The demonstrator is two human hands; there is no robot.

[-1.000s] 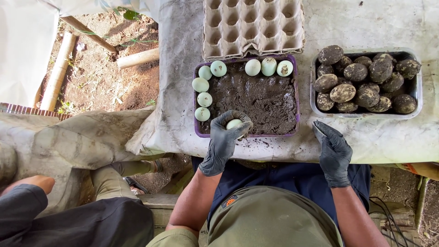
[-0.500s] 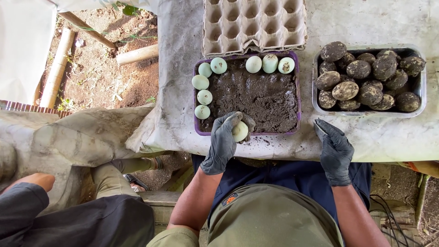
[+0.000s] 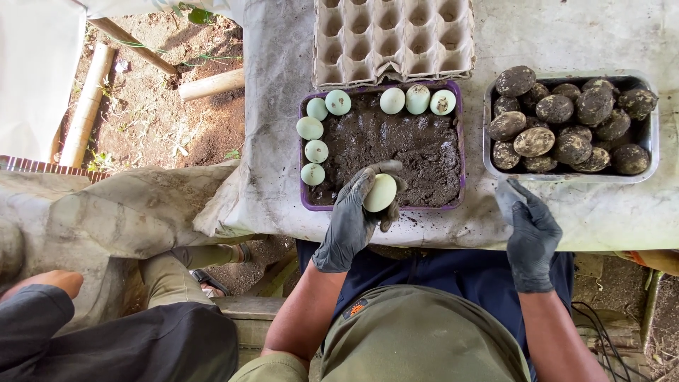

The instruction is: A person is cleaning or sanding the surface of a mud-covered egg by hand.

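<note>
Our gloved left hand [image 3: 351, 216] cups one pale egg [image 3: 380, 192], fingers curled around it, just over the near edge of the purple tray [image 3: 305, 201] of dark mud. Right hand [image 3: 530, 230] (gloved too) rests on the cloth [image 3: 608, 209], loosely spread, holding nothing. Clean eggs [image 3: 312, 149] line the tray's rim; the metal tray [image 3: 654, 138] holds mud-coated eggs [image 3: 534, 141].

mud tray [image 3: 311, 201] left | egg bowl [image 3: 654, 152] right | carton [image 3: 392, 39] behind tray | eggs [image 3: 315, 150] in tray
</note>
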